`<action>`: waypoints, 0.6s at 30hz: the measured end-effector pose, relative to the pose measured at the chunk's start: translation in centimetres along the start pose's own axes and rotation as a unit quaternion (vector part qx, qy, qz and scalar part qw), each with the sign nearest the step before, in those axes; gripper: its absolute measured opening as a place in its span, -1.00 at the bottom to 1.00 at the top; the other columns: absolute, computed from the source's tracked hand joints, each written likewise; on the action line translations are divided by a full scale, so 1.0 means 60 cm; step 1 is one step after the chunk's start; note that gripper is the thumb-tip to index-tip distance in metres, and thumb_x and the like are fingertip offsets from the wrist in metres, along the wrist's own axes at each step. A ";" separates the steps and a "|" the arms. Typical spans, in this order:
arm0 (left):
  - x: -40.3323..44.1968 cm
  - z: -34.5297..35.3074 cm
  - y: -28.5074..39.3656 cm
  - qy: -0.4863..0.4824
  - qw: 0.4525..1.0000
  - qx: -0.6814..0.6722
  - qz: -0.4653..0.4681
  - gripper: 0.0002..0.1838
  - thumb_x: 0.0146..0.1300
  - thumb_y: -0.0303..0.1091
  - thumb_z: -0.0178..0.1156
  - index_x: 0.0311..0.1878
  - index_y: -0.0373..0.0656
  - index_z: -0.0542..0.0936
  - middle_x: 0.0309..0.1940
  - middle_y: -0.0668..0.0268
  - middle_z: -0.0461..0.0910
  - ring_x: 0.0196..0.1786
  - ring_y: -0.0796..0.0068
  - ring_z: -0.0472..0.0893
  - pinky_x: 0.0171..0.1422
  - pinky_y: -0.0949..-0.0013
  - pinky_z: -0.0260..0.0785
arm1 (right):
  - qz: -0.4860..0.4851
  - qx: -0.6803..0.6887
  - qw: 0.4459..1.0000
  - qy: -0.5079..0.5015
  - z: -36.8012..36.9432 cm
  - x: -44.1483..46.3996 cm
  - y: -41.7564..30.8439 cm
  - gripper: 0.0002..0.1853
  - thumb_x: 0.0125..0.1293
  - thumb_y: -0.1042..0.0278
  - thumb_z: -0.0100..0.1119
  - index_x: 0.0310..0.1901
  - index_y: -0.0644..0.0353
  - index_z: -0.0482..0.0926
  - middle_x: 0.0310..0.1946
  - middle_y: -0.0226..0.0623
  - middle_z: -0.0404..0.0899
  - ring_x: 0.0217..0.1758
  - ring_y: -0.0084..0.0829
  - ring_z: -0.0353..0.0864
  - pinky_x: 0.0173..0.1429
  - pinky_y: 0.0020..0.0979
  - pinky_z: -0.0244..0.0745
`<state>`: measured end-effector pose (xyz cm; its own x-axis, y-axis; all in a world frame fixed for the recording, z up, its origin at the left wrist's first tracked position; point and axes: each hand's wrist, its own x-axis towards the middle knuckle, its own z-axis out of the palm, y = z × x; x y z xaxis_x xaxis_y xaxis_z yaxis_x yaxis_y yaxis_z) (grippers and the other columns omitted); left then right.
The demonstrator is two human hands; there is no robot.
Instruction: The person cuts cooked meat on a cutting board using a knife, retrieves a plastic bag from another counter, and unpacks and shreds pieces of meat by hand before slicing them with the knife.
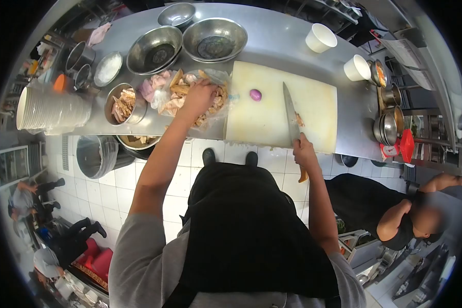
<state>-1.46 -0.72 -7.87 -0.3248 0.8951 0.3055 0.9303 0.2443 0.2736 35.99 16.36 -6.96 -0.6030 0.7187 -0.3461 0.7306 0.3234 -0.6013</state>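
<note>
On the left, my left hand (203,96) reaches into a heap of pale brown meat pieces (179,88), which look like cooked chicken, on a clear plastic bag (219,77). Its fingers curl down around some pieces, and their tips are partly hidden. My right hand (305,152) grips the orange-brown handle of a long kitchen knife (289,105) at the front of the white cutting board (262,126). The blade lies over the board, pointing away from me. Small meat scraps (299,120) sit beside the blade, and a purple onion (255,95) rests farther left.
Metal bowls (214,40) stand behind the meat. A metal pot of meat strips (122,105) and stacked plastic-wrapped containers (46,109) are at left. White tubs (321,38) stand at back right. Another person (395,215) is at right; others are at lower left.
</note>
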 end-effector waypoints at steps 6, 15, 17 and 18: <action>0.047 0.017 -0.012 -0.141 0.983 -0.067 -0.095 -0.78 0.03 -0.28 0.25 -0.25 -0.14 0.63 -0.20 0.10 0.60 0.03 0.04 0.52 0.08 0.06 0.33 | 0.047 -0.002 0.999 0.012 -0.037 0.011 -0.012 -0.74 0.39 0.28 -0.09 -0.09 0.34 0.34 -0.50 0.30 0.53 -0.36 0.29 0.55 -0.23 0.12 0.43; 0.032 -0.011 0.004 -0.172 0.975 -0.126 -0.069 -0.80 -0.08 -0.43 0.24 -0.37 -0.20 0.45 -0.28 0.09 0.56 -0.04 0.02 0.53 0.03 0.03 0.30 | -0.007 -0.016 0.997 0.069 -0.007 -0.010 -0.056 -0.74 0.39 0.29 -0.07 -0.07 0.34 0.35 -0.41 0.31 0.56 -0.25 0.31 0.55 -0.14 0.13 0.43; 0.026 -0.019 0.010 -0.098 0.977 -0.185 -0.047 -0.78 -0.11 -0.53 0.23 -0.35 -0.21 0.43 -0.40 0.11 0.50 -0.21 0.07 0.55 -0.12 0.11 0.35 | 0.033 0.056 0.998 0.004 -0.005 -0.020 -0.072 -0.74 0.38 0.29 -0.07 -0.09 0.34 0.35 -0.42 0.31 0.55 -0.25 0.30 0.56 -0.13 0.13 0.43; 0.024 -0.029 0.011 -0.099 0.977 -0.183 -0.045 -0.78 -0.11 -0.53 0.23 -0.35 -0.21 0.43 -0.40 0.11 0.50 -0.21 0.07 0.55 -0.12 0.11 0.35 | 0.032 0.058 0.998 0.005 -0.003 -0.022 -0.069 -0.74 0.38 0.29 -0.07 -0.09 0.34 0.35 -0.42 0.31 0.55 -0.25 0.30 0.56 -0.13 0.13 0.43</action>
<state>-1.59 0.09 -5.67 -0.3302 0.9393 0.0927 0.7646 0.2086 0.6098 33.80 14.19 -3.88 -0.5519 0.7426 -0.3794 0.7255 0.2033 -0.6575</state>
